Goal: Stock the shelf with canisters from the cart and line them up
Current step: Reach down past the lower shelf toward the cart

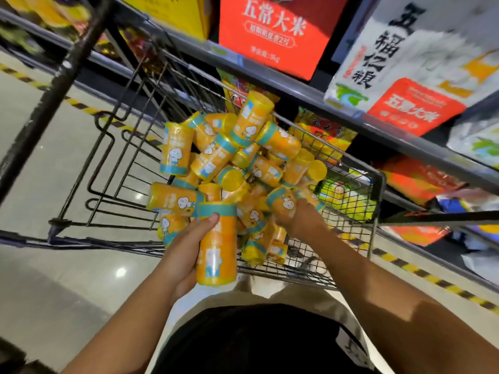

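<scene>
Left hand clasps a canister, right hand grasps a second canister in the cart (red box reads 五常大米).

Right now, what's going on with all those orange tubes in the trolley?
A person is unloading a wire cart piled with orange canisters. The left hand holds one canister upright over the cart's near edge, while the right hand reaches into the pile, fingers curled on a second canister. The shelf beside the cart holds rice packs; none of the canisters shows on it.
</scene>
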